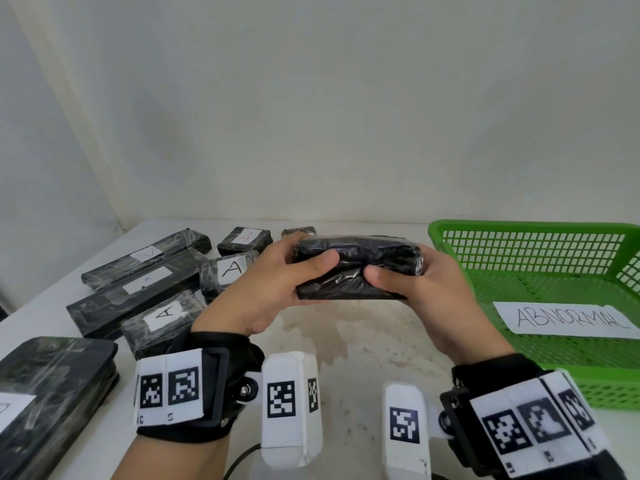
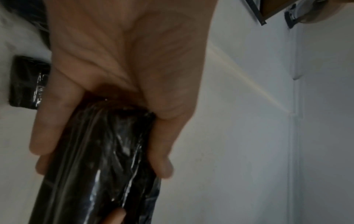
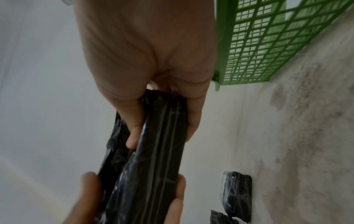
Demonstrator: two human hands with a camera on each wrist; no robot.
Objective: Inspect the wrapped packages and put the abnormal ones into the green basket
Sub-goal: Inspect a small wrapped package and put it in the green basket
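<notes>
Inspect step: both hands, left grip [image 1: 277,282] & right grip [image 1: 415,289], pinching black pkg [image 1: 356,268] ends. Next, if abnormal: green basket [image 1: 446,233] right of grip.

Nine black wrapped packages [image 1: 138,292] show: seven at nine o'clock, one at twelve, one held at centre. One green basket [image 1: 540,233] sits at three o'clock.

A paper sheet [image 1: 564,319] in the green basket [image 1: 446,233], right of the held package, reads "ABNORMAL". Left of the grip, white labels on four black packages show a handwritten "A": red [image 1: 244,236], black [image 1: 231,268], black [image 1: 165,315], faint blue [image 1: 147,280].
</notes>
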